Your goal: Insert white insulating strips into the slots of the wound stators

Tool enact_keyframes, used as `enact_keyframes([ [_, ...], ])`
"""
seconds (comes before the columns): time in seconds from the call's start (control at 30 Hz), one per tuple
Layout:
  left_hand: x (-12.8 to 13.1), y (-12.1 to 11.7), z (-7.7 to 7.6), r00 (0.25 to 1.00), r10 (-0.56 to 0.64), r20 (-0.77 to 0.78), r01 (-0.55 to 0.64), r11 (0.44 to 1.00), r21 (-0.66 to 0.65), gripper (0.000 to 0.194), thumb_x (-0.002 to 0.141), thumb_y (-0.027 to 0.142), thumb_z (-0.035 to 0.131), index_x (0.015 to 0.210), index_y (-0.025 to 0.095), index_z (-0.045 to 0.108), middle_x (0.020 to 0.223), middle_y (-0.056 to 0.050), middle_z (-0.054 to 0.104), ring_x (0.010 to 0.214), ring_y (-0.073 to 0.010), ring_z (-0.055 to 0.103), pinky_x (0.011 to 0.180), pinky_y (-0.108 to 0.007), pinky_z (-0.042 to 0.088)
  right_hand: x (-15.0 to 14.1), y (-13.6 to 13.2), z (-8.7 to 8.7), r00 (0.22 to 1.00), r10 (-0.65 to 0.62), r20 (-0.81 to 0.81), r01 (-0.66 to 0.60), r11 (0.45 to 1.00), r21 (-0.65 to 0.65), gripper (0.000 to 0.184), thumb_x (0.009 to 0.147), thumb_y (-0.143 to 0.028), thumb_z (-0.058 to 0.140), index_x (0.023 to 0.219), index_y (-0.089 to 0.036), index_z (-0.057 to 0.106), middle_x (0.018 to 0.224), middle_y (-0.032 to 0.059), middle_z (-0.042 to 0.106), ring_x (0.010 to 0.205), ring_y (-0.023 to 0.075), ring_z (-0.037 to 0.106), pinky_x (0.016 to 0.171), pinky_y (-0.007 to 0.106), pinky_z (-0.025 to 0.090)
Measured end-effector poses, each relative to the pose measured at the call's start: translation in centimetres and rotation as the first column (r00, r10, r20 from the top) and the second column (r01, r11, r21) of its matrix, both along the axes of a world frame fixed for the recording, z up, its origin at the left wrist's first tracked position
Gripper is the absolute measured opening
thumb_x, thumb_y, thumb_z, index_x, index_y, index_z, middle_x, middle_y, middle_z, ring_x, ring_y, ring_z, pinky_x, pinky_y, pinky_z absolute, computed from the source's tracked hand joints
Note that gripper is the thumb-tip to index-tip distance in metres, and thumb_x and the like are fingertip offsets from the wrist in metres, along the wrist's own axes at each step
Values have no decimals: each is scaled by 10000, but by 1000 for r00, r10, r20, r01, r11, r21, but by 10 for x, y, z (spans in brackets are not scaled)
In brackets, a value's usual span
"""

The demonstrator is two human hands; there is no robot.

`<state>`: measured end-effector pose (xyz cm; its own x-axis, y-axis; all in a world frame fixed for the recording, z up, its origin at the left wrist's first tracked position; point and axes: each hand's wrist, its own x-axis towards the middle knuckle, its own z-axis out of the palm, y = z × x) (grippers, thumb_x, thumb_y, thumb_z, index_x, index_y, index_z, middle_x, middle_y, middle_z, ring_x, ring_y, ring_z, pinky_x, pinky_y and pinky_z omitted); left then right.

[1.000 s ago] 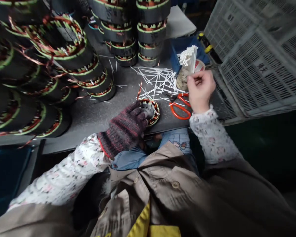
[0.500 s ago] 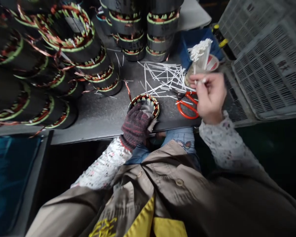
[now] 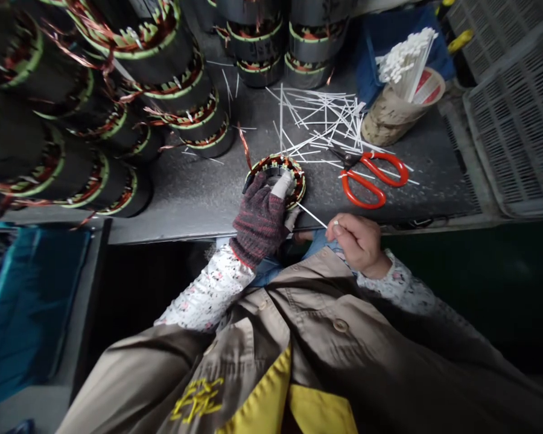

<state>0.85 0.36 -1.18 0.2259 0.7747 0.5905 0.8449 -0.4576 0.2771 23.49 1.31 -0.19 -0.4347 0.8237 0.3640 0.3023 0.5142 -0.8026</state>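
Observation:
A motor stator (image 3: 297, 173) with copper windings and a pale green rim stands near the front edge of the bench. My left hand (image 3: 260, 214), in a dark knitted glove with wrapped fingertips, grips its near side, fingers over the rim and into the bore. To the right and nearer my body, my bare right hand (image 3: 356, 240) is closed in a pinch on a thin white strip (image 3: 312, 214). That strip runs straight from the stator's near right rim to my fingers; its far end is hidden. Red-handled scissors (image 3: 366, 175) lie beyond my right hand.
Loose white strips (image 3: 326, 114) are scattered behind the stator. A cardboard tube (image 3: 386, 117) holds a bundle of them, beside a blue bin (image 3: 375, 42). Stacked stators (image 3: 172, 72) crowd the left and back. Grey plastic crates (image 3: 516, 132) stand right; a teal cloth (image 3: 36, 301) lies left.
My right hand has come down from beside the cardboard tube toward my body, and a white strip now stretches between it and the stator. My left hand stays on the stator. The view has shifted.

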Motion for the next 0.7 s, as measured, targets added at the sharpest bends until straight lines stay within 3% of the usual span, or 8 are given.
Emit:
enact_keyframes([
  [0.1, 0, 1, 2, 999, 7, -32, -6, 1000, 27, 612, 992, 393, 578, 1515, 158, 364, 1363, -191, 659, 1359, -315, 605, 1221, -548, 420, -14, 8, 0, 1000, -15, -26, 13, 998, -67, 361, 965, -356, 516, 624, -239, 518, 570, 0, 603, 557, 156, 582, 585, 309, 440],
  [0.27, -3, 0, 5, 1000, -5, -10, 5, 1000, -19, 656, 996, 421, 576, 1551, 197, 306, 1450, -182, 612, 1420, -315, 556, 1228, -548, 417, -27, 11, 2, 973, -67, -219, 45, 994, -104, 417, 989, -489, 503, 649, -248, 519, 564, -5, 601, 567, 161, 591, 598, 316, 473],
  [0.4, -4, 0, 5, 1000, -14, 11, 15, 998, -55, 688, 988, 424, 598, 1560, 193, 293, 1452, -185, 608, 1434, -324, 542, 1246, -553, 394, -11, 0, 0, 977, -84, -193, 66, 993, -96, 378, 984, -415, 524, 645, -249, 528, 572, -1, 595, 546, 167, 573, 570, 336, 451],
  [0.53, -3, 1, 4, 999, 2, -35, -1, 1000, 18, 703, 977, 405, 608, 1562, 179, 290, 1400, -182, 637, 1388, -322, 583, 1220, -545, 437, 0, -6, -2, 988, -82, -132, 69, 993, -100, 354, 978, -371, 515, 645, -253, 536, 579, -1, 603, 534, 167, 563, 547, 340, 427],
  [0.7, -3, 0, 3, 999, 14, -37, -12, 999, 30, 706, 980, 425, 606, 1565, 191, 288, 1424, -181, 619, 1402, -330, 571, 1217, -545, 450, -19, 3, -2, 988, -110, -110, 97, 989, -114, 400, 986, -425, 521, 632, -238, 533, 547, -12, 598, 534, 142, 564, 569, 301, 437],
])
